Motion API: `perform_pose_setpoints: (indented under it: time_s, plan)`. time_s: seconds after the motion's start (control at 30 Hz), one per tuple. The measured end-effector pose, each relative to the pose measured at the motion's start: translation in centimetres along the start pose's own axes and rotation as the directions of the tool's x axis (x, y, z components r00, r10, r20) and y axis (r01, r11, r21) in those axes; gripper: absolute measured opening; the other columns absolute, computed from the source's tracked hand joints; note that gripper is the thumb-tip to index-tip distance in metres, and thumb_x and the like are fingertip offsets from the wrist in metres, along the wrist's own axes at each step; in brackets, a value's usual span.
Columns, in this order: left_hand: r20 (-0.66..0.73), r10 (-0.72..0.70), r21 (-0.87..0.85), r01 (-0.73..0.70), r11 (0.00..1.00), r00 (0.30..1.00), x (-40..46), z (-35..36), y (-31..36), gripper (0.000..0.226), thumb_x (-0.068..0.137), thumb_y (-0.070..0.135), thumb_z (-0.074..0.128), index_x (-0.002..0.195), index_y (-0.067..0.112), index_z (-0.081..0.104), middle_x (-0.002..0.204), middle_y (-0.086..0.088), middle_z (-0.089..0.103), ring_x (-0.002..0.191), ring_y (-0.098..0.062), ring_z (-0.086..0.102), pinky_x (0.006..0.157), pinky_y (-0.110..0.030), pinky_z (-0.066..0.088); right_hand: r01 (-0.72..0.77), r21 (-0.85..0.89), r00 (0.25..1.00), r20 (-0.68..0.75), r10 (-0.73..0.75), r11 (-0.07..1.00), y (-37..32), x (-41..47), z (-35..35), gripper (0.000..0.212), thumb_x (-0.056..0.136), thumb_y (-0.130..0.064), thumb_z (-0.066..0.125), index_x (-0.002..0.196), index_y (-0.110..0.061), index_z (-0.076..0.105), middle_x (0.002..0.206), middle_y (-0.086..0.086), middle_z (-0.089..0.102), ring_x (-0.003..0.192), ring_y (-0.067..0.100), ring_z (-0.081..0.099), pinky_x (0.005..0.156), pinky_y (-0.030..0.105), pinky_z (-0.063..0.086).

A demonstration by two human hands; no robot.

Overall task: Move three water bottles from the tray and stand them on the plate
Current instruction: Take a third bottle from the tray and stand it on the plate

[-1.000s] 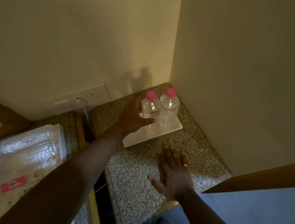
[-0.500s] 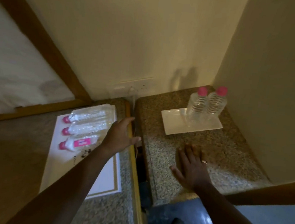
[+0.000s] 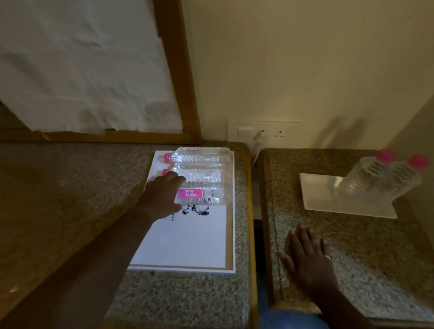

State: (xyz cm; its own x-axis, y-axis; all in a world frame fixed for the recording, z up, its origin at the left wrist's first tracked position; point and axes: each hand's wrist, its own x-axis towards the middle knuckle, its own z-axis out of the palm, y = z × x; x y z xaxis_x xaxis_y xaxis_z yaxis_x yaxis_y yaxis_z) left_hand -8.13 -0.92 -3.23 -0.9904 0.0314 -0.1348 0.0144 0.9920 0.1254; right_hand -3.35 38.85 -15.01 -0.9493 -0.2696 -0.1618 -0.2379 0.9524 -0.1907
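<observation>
The left hand (image 3: 164,195) is curled over the neck end of the labelled bottle (image 3: 205,195), which lies on its side on the white tray (image 3: 190,243); whether the fingers fully close on it I cannot tell. The right hand (image 3: 307,259) lies spread flat on the right desk (image 3: 360,255). Two bottles (image 3: 382,176) already stand on the plate (image 3: 323,197). The round bottle could roll against its neighbour (image 3: 201,176) if it is gripped badly. A gap separates the two desks, and the plate has free room only on its left side.
</observation>
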Motion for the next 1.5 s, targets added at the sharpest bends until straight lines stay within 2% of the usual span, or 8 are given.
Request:
perform_pose_setpoints:
  time_s: [0.1, 0.23, 0.43, 0.6, 0.8, 1.0, 1.17, 1.5]
  plan:
    - [0.004, -0.022, -0.203, 0.023, 0.979, 1.000, 0.1, 0.8, 0.2, 0.074, 0.073, 0.025, 0.081, 0.137, 0.014, 0.045, 0.140, -0.012, 0.049, 0.127, -0.031, 0.049, 0.101, -0.039, 0.042, -0.020, -0.028, 1.000, -0.005, 0.020, 0.999, 0.2, 0.0, 0.3, 0.096, 0.086, -0.073, -0.009, 0.152, -0.014, 0.028, 0.163, 0.015, 0.010, 0.150, 0.035, 0.006, 0.119, 0.057, 0.006]
    - [-0.045, -0.058, -0.387, 0.036, 0.922, 0.997, -3.5, 3.0, -0.1, 0.074, 0.072, 0.025, 0.082, 0.136, 0.012, 0.047, 0.139, -0.013, 0.052, 0.127, -0.029, 0.049, 0.100, -0.033, 0.038, -0.045, -0.018, 0.999, -0.018, 0.045, 0.999, 0.5, -0.4, 0.8, 0.083, 0.090, -0.070, 0.003, 0.155, -0.020, 0.017, 0.163, 0.007, -0.001, 0.150, 0.028, -0.005, 0.120, 0.054, 0.003]
    - [0.019, -0.001, -0.399, 0.009, 0.917, 1.000, -7.4, 4.5, -1.3, 0.085, 0.067, 0.038, 0.084, 0.140, 0.022, 0.044, 0.141, -0.004, 0.052, 0.129, -0.023, 0.048, 0.101, -0.025, 0.033, -0.053, -0.011, 0.998, -0.042, 0.052, 0.999, 0.3, -0.4, 0.8, 0.082, 0.091, -0.068, 0.003, 0.155, -0.020, 0.021, 0.162, 0.005, 0.003, 0.150, 0.026, -0.001, 0.120, 0.056, 0.007]
    - [0.099, -0.089, -0.410, 0.122, 0.904, 0.991, -6.6, 3.6, -2.2, 0.091, 0.057, 0.042, 0.089, 0.135, 0.019, 0.048, 0.133, -0.007, 0.058, 0.123, -0.026, 0.051, 0.100, -0.037, 0.043, -0.047, 0.002, 0.997, -0.068, 0.047, 0.999, 0.0, -0.4, 0.8, 0.081, 0.091, -0.067, 0.007, 0.154, -0.019, 0.024, 0.163, 0.005, 0.009, 0.150, 0.027, 0.002, 0.120, 0.056, 0.008]
    - [-0.009, 0.003, -0.405, -0.006, 0.914, 1.000, -6.2, 1.6, -2.7, 0.068, 0.050, 0.039, 0.092, 0.107, 0.020, 0.061, 0.100, 0.003, 0.065, 0.096, -0.021, 0.059, 0.071, -0.028, 0.041, -0.020, 0.011, 0.993, -0.115, 0.022, 1.000, -0.1, -0.3, 1.0, 0.076, 0.094, -0.063, 0.018, 0.151, -0.015, 0.033, 0.161, 0.012, 0.022, 0.149, 0.032, 0.013, 0.118, 0.059, 0.014]
    - [-0.112, 0.140, -0.375, -0.172, 0.911, 0.984, -4.6, -4.3, -0.5, 0.070, 0.048, 0.051, 0.090, 0.107, 0.027, 0.060, 0.103, 0.011, 0.060, 0.093, -0.009, 0.051, 0.068, -0.021, 0.037, -0.009, 0.010, 0.991, -0.134, 0.010, 1.000, 0.2, -0.5, 1.2, 0.074, 0.095, -0.062, 0.020, 0.151, -0.015, 0.032, 0.161, 0.010, 0.022, 0.149, 0.030, 0.012, 0.119, 0.058, 0.013]
    - [-0.182, 0.141, -0.624, -0.225, 0.748, 0.973, -3.7, -5.7, 3.4, 0.064, 0.052, 0.043, 0.092, 0.105, 0.027, 0.060, 0.104, 0.011, 0.061, 0.097, 0.002, 0.055, 0.076, -0.006, 0.042, -0.003, 0.013, 0.990, -0.140, 0.005, 1.000, 0.4, -0.4, 1.6, 0.072, 0.097, -0.062, 0.019, 0.152, -0.017, 0.029, 0.162, 0.009, 0.018, 0.150, 0.030, 0.011, 0.118, 0.058, 0.013]
    - [-0.111, 0.055, -0.785, -0.122, 0.607, 0.992, -3.6, -3.3, 8.0, 0.075, 0.056, 0.044, 0.090, 0.115, 0.040, 0.043, 0.116, 0.023, 0.053, 0.110, -0.001, 0.053, 0.086, -0.028, 0.054, -0.017, 0.034, 0.991, -0.131, 0.021, 0.999, 0.7, -0.3, 1.9, 0.072, 0.097, -0.065, 0.017, 0.152, -0.020, 0.028, 0.163, 0.006, 0.013, 0.150, 0.027, 0.007, 0.119, 0.056, 0.013]
